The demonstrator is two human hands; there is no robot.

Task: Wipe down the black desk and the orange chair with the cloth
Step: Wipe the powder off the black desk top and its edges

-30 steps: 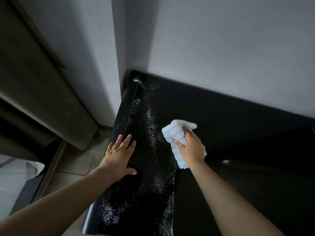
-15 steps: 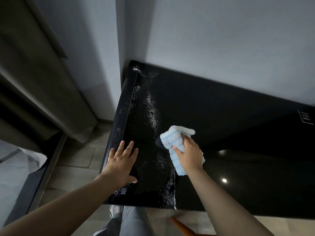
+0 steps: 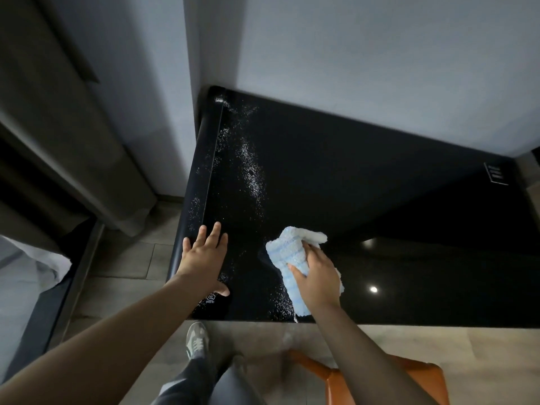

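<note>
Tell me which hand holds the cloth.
The right hand grips the blue cloth; the left hand lies flat on the black desk, empty.

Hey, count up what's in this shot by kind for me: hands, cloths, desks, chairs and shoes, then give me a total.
Hands: 2, the left hand and the right hand
Cloths: 1, the cloth
Desks: 1, the black desk
Chairs: 1, the orange chair
Shoes: 1, the grey shoe
Total: 6
</note>
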